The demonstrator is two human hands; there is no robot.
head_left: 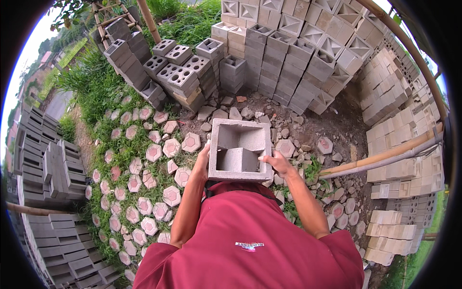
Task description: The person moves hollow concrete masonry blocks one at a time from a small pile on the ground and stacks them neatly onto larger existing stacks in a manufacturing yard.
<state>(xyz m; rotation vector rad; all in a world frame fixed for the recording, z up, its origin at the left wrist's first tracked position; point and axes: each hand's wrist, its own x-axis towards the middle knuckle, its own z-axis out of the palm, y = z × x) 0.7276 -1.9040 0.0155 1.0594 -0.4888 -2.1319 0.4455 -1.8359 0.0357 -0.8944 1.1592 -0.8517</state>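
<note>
Block (pixel 238 158) between left hand (pixel 202 159) and right hand (pixel 280 164) — lower grip unclear.

The brown earth ground (pixel 312 126), partly covered by green grass (pixel 89 98), is dotted left of centre with pink-and-grey hexagonal pavers (pixel 172 196). Grey rubble (pixel 234 113) is scattered above centre. Grey hollow concrete blocks (pixel 186 90) are stacked at upper left, beige rectangular blocks (pixel 391 232) at lower right.

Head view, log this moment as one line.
left hand: gripping left side | right hand: gripping right side | held: hollow gray block | nearby: hexagonal pavers
</note>
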